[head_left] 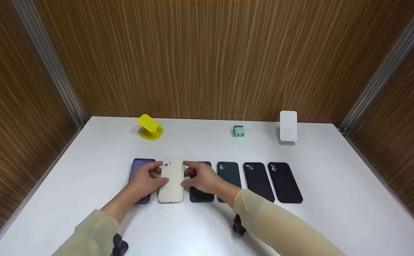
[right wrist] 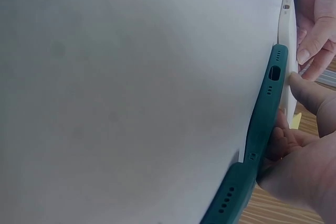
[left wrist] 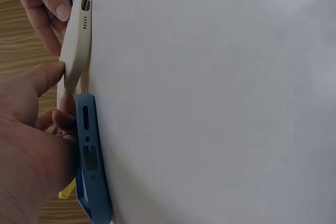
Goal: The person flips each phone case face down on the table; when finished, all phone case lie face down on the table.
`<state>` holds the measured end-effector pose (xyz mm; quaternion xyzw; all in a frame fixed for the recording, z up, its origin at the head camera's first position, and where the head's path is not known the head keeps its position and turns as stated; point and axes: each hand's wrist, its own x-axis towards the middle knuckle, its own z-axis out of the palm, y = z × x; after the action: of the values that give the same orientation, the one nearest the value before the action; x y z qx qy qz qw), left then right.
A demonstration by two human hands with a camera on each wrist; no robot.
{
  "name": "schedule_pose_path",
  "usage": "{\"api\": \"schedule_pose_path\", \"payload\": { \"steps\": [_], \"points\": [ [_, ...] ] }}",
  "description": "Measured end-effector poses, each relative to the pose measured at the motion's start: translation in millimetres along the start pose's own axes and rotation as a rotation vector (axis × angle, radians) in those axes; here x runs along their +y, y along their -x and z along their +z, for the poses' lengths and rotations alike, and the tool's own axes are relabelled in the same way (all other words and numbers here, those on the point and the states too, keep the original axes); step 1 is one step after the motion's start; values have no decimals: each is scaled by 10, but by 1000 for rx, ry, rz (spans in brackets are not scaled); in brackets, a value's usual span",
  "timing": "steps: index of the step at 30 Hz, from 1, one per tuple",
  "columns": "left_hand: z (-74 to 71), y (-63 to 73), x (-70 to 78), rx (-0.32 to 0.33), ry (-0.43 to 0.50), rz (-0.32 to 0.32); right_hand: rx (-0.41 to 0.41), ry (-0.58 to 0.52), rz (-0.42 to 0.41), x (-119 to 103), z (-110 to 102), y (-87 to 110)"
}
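Observation:
A cream phone case (head_left: 171, 185) lies back side up on the white table, its camera hole at the upper left. My left hand (head_left: 145, 180) holds its left edge, forefinger at the top corner and thumb lower down. From the other side, my right hand (head_left: 202, 177) holds the right edge in the same manner. Beneath my left hand is a purple-blue phone case (head_left: 145, 200), partly covered. A dark phone case (head_left: 201, 197) sits under my right hand, showing teal with a port cutout in the right wrist view.
Rightward in the row lie a dark green phone case (head_left: 229, 174) and two black ones, (head_left: 258, 179) partly behind my right forearm. Along the back stand a yellow phone stand (head_left: 150, 127), a small green plug adapter (head_left: 239, 131) and a white socket block (head_left: 288, 125). Wood-grain walls enclose the table.

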<state>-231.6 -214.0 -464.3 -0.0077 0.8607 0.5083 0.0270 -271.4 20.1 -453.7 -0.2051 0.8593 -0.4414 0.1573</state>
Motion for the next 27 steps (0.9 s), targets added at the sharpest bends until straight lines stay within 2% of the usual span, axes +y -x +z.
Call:
{"api": "schedule_pose_path", "payload": {
  "steps": [9,19,23,27],
  "points": [
    [1,-11,-11,4,19,-12,8,4,10,-13,5,1],
    [5,14,43,10,33,-60,27,-12,20,-7,28,4],
    [-80,24,119,22,37,-54,48,-24,10,-29,-3,-4],
    [-254,67,210,50,15,-40,74,-68,-8,-100,-44,-12]
  ]
}}
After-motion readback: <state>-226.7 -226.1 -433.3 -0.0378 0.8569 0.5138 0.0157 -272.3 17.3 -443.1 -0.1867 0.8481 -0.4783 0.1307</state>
